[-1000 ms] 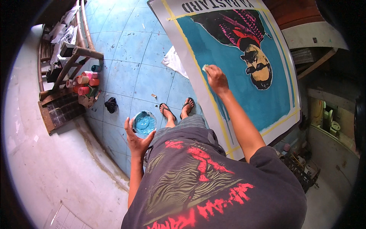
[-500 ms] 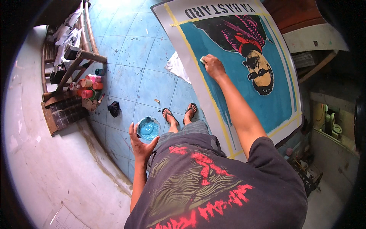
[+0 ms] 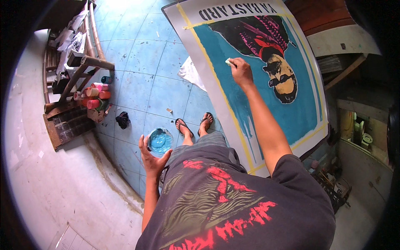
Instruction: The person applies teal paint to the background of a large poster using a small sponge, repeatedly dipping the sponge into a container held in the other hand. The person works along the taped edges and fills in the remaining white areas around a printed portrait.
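My left hand [image 3: 153,161] is wrapped round a clear round tub [image 3: 160,142] of light blue paint, held low beside my leg. Between the fingers of my right hand [image 3: 242,72] is a small pale sponge-like piece [image 3: 228,61]; its exact kind is hard to make out. That hand is at the blue background of a large poster [image 3: 250,98], left of the painted figure [image 3: 280,73], which appears upside down from here. Yellow tape [image 3: 223,89] borders the blue area, and blue streaks run down its lower left.
Blue tiles [image 3: 137,62] spotted with paint cover the floor. At the left, paint bottles [image 3: 98,93] are piled by a bamboo bench [image 3: 96,62]. A black crumpled bag [image 3: 123,120] and a white sheet [image 3: 191,74] lie on the floor. A pale wall ledge [image 3: 54,179] runs along the left.
My right hand has moved rightward with the pale piece, from near the left tape further into the blue area. The left hand still holds the paint tub in about the same place.
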Demonstrator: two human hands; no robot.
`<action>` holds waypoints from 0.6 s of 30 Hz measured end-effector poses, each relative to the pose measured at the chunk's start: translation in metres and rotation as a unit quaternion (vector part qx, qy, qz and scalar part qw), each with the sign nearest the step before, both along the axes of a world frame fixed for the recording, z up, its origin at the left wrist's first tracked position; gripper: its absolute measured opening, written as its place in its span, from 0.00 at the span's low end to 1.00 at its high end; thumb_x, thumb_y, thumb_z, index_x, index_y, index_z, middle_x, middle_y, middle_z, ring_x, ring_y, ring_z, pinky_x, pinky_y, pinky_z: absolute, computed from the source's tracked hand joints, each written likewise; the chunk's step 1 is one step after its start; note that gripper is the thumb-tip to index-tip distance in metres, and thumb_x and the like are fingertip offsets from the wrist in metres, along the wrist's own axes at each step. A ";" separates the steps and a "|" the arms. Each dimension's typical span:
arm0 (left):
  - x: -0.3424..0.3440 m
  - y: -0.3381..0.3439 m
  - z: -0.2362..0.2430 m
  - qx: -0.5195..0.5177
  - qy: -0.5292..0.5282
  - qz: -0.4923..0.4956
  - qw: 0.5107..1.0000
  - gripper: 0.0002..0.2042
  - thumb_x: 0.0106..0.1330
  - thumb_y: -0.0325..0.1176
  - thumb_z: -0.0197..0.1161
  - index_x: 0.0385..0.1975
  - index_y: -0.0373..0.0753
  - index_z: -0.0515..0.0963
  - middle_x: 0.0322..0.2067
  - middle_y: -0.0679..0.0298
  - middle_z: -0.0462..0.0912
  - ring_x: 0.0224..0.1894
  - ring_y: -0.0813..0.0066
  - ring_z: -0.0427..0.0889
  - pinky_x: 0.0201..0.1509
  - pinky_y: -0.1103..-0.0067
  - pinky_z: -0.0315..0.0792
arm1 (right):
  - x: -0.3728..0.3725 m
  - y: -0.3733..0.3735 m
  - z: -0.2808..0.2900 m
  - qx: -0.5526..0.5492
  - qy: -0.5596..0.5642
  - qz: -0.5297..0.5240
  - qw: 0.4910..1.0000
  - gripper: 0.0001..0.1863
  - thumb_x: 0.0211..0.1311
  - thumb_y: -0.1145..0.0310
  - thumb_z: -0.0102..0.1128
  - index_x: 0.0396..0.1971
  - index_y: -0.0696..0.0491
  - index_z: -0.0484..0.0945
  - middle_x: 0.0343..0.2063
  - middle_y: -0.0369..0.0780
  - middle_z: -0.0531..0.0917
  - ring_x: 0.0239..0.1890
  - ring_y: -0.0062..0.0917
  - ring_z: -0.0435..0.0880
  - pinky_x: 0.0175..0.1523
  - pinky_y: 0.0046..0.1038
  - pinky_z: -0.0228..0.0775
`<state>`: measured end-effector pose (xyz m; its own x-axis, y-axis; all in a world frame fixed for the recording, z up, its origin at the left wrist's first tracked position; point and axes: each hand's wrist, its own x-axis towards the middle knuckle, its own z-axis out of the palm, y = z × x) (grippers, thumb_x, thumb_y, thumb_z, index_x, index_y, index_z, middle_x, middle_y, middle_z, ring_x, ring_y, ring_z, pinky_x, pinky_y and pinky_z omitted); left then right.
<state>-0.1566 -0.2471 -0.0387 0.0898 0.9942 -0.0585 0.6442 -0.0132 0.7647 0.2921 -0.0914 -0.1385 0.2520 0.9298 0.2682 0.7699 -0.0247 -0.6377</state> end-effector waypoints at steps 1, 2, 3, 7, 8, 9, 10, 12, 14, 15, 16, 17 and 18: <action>0.000 0.001 0.000 0.001 0.000 -0.002 1.000 0.57 0.42 0.39 0.85 0.71 0.37 0.50 0.59 0.42 0.71 0.62 0.50 0.74 0.65 0.64 0.69 | 0.003 -0.004 -0.002 -0.017 -0.014 0.009 1.000 0.08 0.63 0.73 0.59 0.38 0.56 0.84 0.38 0.46 0.84 0.43 0.43 0.84 0.48 0.40 0.76; 0.001 0.001 0.000 0.003 0.000 -0.005 1.000 0.58 0.42 0.39 0.85 0.71 0.37 0.51 0.60 0.42 0.71 0.62 0.50 0.74 0.65 0.64 0.69 | 0.005 -0.008 -0.005 -0.033 -0.027 0.019 0.999 0.08 0.63 0.73 0.60 0.39 0.56 0.84 0.38 0.46 0.85 0.43 0.43 0.84 0.48 0.39 0.77; 0.001 0.002 0.001 0.007 0.003 -0.010 1.000 0.57 0.43 0.39 0.84 0.72 0.37 0.50 0.59 0.44 0.72 0.61 0.51 0.75 0.65 0.64 0.69 | 0.005 -0.012 -0.009 -0.050 -0.041 0.028 0.998 0.08 0.63 0.73 0.60 0.40 0.57 0.85 0.39 0.46 0.85 0.42 0.42 0.84 0.48 0.38 0.77; 0.004 0.005 0.003 0.003 0.001 -0.015 1.000 0.57 0.43 0.39 0.84 0.71 0.37 0.50 0.59 0.44 0.72 0.61 0.51 0.75 0.64 0.64 0.69 | 0.002 -0.027 -0.014 -0.085 -0.059 0.034 0.994 0.08 0.63 0.72 0.60 0.39 0.57 0.84 0.39 0.46 0.85 0.43 0.42 0.84 0.48 0.39 0.76; 0.003 0.005 0.002 -0.003 -0.003 -0.011 1.000 0.58 0.42 0.40 0.84 0.71 0.36 0.50 0.59 0.43 0.72 0.62 0.50 0.74 0.65 0.64 0.69 | 0.001 -0.028 -0.010 -0.061 -0.053 0.025 0.996 0.08 0.63 0.72 0.60 0.39 0.57 0.84 0.39 0.46 0.84 0.44 0.42 0.84 0.49 0.39 0.76; 0.002 0.005 0.002 0.002 0.003 -0.011 1.000 0.58 0.42 0.40 0.84 0.71 0.36 0.50 0.59 0.43 0.72 0.61 0.50 0.74 0.65 0.64 0.69 | -0.001 -0.028 -0.007 -0.038 -0.047 0.016 0.998 0.08 0.63 0.72 0.60 0.38 0.57 0.84 0.39 0.45 0.84 0.44 0.42 0.83 0.49 0.39 0.76; 0.003 0.006 0.002 0.006 0.008 -0.013 1.000 0.58 0.42 0.40 0.84 0.71 0.36 0.50 0.59 0.43 0.72 0.61 0.50 0.75 0.65 0.64 0.69 | 0.002 -0.032 -0.010 -0.068 -0.056 0.032 0.996 0.08 0.64 0.72 0.60 0.38 0.57 0.84 0.39 0.45 0.84 0.44 0.42 0.83 0.49 0.39 0.76; 0.003 0.007 0.003 0.006 0.007 -0.018 1.000 0.57 0.42 0.40 0.84 0.71 0.36 0.50 0.59 0.43 0.72 0.61 0.50 0.75 0.65 0.64 0.69 | 0.007 -0.040 -0.016 -0.129 -0.073 0.065 0.987 0.08 0.64 0.72 0.59 0.38 0.56 0.84 0.39 0.44 0.84 0.44 0.42 0.83 0.49 0.39 0.76; 0.003 0.007 0.002 0.002 -0.003 -0.020 1.000 0.57 0.42 0.40 0.84 0.71 0.36 0.50 0.59 0.43 0.72 0.61 0.50 0.75 0.64 0.64 0.69 | 0.004 -0.042 -0.009 -0.061 -0.061 0.032 0.996 0.08 0.64 0.72 0.59 0.39 0.55 0.84 0.39 0.44 0.84 0.44 0.42 0.83 0.48 0.40 0.76; 0.004 0.007 0.002 0.007 0.001 -0.020 1.000 0.57 0.43 0.40 0.84 0.71 0.36 0.50 0.59 0.43 0.72 0.61 0.50 0.75 0.64 0.64 0.69 | 0.002 -0.043 -0.006 -0.027 -0.054 0.015 0.998 0.08 0.64 0.72 0.59 0.39 0.55 0.84 0.38 0.44 0.84 0.44 0.42 0.83 0.48 0.40 0.76; 0.004 0.008 0.003 0.011 0.003 -0.023 1.000 0.58 0.43 0.40 0.84 0.71 0.36 0.50 0.58 0.43 0.72 0.61 0.50 0.75 0.65 0.64 0.69 | 0.003 -0.047 -0.008 -0.067 -0.061 0.025 0.996 0.08 0.64 0.72 0.59 0.39 0.55 0.84 0.38 0.44 0.84 0.44 0.42 0.83 0.48 0.40 0.76; 0.005 0.008 0.003 0.016 0.005 -0.025 1.000 0.58 0.43 0.40 0.84 0.71 0.36 0.50 0.58 0.43 0.72 0.61 0.50 0.75 0.65 0.64 0.69 | 0.003 -0.051 -0.011 -0.106 -0.067 0.035 0.991 0.08 0.64 0.72 0.59 0.39 0.55 0.84 0.38 0.44 0.84 0.43 0.42 0.83 0.48 0.40 0.76; 0.005 0.008 0.003 0.014 0.006 -0.031 0.999 0.58 0.43 0.40 0.84 0.72 0.36 0.50 0.59 0.43 0.72 0.61 0.50 0.75 0.65 0.64 0.69 | 0.003 -0.055 -0.013 -0.146 -0.072 0.044 0.986 0.08 0.64 0.72 0.58 0.39 0.55 0.84 0.38 0.44 0.84 0.43 0.42 0.83 0.49 0.40 0.76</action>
<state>-0.1518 -0.2388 -0.0357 0.1510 0.9880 -0.0321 0.6503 -0.0749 0.7560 0.2954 -0.1465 -0.1513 0.1453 0.9893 0.0138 0.8596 -0.1193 -0.4967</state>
